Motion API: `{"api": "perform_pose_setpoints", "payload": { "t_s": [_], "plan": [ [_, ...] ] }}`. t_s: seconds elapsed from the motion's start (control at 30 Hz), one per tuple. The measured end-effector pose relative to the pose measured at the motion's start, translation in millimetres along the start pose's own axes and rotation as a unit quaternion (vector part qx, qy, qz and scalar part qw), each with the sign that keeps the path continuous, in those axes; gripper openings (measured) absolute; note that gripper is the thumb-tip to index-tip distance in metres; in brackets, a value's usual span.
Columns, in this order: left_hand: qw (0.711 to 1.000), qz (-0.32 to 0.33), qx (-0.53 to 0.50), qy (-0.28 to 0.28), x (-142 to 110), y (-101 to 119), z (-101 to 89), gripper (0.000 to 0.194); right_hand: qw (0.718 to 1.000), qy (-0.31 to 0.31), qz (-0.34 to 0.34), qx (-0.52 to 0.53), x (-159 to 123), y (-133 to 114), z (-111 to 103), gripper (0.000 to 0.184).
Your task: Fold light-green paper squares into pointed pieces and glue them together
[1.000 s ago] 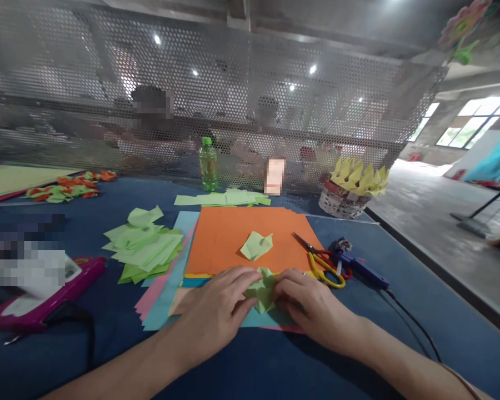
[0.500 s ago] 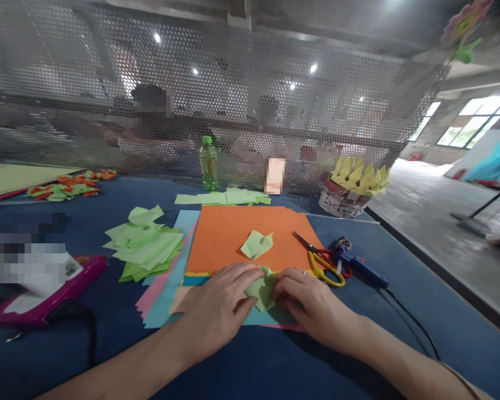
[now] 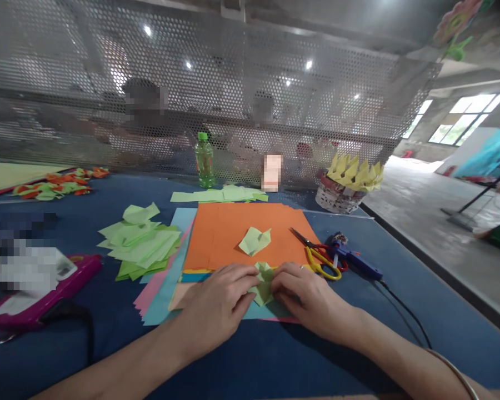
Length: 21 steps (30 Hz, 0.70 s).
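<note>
Head camera: a folded pale-green paper piece is pinched at its left side by the left hand and at its right side by the right hand, over stacked coloured sheets. Just beyond the hands, another creased green paper is laid on the orange sheet. Yellow-handled scissors and a blue glue gun are set to their right.

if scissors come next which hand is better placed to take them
The right hand, probably: the scissors lie just beyond it, on its own side. The left hand is farther off, across the folded green paper both hands are touching.
</note>
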<state>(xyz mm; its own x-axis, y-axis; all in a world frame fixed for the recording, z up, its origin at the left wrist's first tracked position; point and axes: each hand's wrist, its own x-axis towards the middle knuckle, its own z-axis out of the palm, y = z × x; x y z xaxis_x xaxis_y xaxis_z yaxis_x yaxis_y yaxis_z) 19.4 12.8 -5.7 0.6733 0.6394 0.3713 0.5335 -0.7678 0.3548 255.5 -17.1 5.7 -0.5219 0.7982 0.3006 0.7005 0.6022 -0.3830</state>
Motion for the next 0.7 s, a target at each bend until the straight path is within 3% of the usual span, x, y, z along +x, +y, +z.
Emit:
{"api": "perform_pose_setpoints", "payload": {
  "t_s": [0.23,0.7],
  "plan": [
    [1.0,0.003,0.003,-0.008,-2.4,0.8,-2.0,0.028,0.999,-0.021,0.036,0.016,-0.3,0.3,-0.2,0.015],
    [1.0,0.028,-0.01,0.008,-5.5,3.5,-5.3,0.027,1.0,-0.009,0.02,0.003,-0.4,1.4,0.6,0.015]
  ]
}}
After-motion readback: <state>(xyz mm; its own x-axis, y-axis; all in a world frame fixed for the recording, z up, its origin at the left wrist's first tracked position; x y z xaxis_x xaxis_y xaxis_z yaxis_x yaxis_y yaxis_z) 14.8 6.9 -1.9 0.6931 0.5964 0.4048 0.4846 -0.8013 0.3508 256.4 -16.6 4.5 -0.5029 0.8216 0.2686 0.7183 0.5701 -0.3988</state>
